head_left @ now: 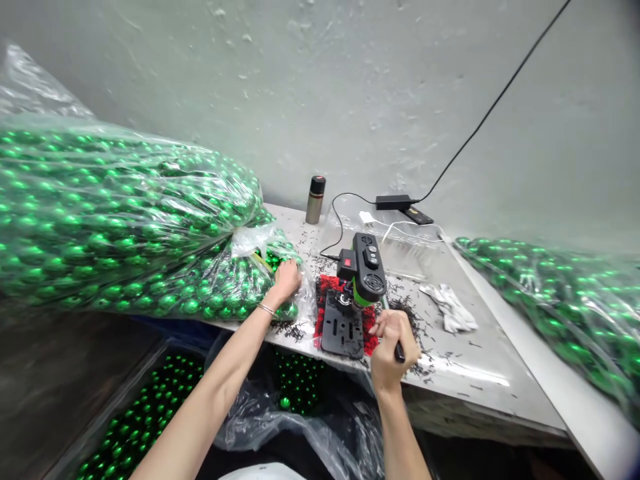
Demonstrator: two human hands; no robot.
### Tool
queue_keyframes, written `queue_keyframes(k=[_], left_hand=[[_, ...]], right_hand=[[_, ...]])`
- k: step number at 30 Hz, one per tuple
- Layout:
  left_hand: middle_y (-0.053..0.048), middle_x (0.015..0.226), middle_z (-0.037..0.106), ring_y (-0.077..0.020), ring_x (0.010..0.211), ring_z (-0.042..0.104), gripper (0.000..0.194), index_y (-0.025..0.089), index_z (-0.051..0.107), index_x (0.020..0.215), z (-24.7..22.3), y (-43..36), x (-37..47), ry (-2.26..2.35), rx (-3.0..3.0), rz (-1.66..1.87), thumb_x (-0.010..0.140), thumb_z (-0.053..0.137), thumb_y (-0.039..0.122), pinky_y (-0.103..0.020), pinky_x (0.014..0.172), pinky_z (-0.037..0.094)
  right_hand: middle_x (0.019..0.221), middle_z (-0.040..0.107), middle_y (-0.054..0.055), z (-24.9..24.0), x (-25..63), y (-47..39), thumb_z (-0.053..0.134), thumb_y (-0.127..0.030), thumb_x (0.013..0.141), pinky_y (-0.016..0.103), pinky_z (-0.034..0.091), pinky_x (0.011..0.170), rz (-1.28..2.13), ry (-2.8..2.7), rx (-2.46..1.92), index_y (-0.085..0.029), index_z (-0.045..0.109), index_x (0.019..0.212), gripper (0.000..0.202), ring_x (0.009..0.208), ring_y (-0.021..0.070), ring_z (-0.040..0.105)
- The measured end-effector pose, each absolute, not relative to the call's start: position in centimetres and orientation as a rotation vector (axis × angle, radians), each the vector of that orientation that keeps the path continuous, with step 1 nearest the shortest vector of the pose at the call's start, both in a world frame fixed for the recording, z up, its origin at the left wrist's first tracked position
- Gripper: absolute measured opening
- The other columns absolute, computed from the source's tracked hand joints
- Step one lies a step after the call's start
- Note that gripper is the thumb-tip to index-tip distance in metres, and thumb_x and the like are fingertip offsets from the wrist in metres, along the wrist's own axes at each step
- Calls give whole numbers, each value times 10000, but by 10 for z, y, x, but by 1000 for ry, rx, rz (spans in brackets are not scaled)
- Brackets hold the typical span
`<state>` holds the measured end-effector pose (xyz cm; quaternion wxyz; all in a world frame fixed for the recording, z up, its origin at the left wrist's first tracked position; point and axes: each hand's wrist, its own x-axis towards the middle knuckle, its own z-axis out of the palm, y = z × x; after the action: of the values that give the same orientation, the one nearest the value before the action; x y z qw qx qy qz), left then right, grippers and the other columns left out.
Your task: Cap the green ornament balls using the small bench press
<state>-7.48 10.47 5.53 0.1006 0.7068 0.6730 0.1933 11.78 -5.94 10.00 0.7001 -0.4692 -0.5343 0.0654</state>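
Note:
My left hand (287, 279) is at the mouth of a large clear plastic bag (235, 175) full of shiny green balls (210, 293). Its fingers are curled among the balls, and their tips are hidden. With my right hand (395, 343) I grip a lever handle (399, 352), whose black end pokes out below the fist. The lever belongs to a small bench machine (369, 270) with a black and green motor head, mounted over a slotted black base plate (342, 330). Under the base lies a red cloth (371, 341).
Small black bits litter the white table (480, 393). Behind stand a flask (315, 200) and a black power adapter (395, 202) with cables. White gloves (450, 308) lie right of the machine. Another bag of green balls (560, 300) is at far right; below, a plastic-lined container holds green balls (300, 383).

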Motion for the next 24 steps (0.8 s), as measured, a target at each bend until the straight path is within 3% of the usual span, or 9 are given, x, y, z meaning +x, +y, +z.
queue_keyframes(k=[3,10,13,17,21,24], left_hand=[[-223,1184,593,-320,1104,604,225,96,596,1093,54,114,-68,1992,2042,555,885,528,149,-412,923,469],[-276,1189,587,-348,1111,618,244,50,616,1046,56,121,-64,1924,1895,663,820,524,31,-428,936,469],[-201,1074,667,-317,1036,653,240,87,621,1072,60,113,-71,1831,1812,762,842,572,139,-431,911,494],[-87,941,709,-192,834,695,320,139,611,1148,59,83,-82,1530,1579,961,897,553,329,-348,811,554],[-63,886,698,-148,754,680,346,152,673,996,45,41,-76,1054,1068,1133,785,698,424,-300,771,565],[-84,906,714,-155,754,681,384,139,691,1012,32,17,-55,1030,985,1037,771,720,437,-303,749,568]], right_hand=[[682,488,-16,97,118,-59,427,-260,976,301,390,612,145,-1182,-1052,-203,463,640,343,616,125,502],[690,498,-13,95,119,-59,422,-261,973,298,390,602,148,-1200,-1055,-202,475,664,319,605,121,495],[700,505,-10,93,120,-59,417,-260,971,296,398,602,138,-1218,-1064,-200,499,693,295,614,122,506],[712,510,-4,90,120,-58,406,-261,972,296,411,603,116,-1217,-1062,-201,498,695,298,622,122,513],[711,510,1,90,119,-57,390,-263,976,298,423,609,97,-1222,-1053,-207,465,659,331,628,122,516],[701,507,-3,91,119,-58,379,-250,979,299,427,619,86,-1248,-1049,-208,470,669,326,632,122,517]])
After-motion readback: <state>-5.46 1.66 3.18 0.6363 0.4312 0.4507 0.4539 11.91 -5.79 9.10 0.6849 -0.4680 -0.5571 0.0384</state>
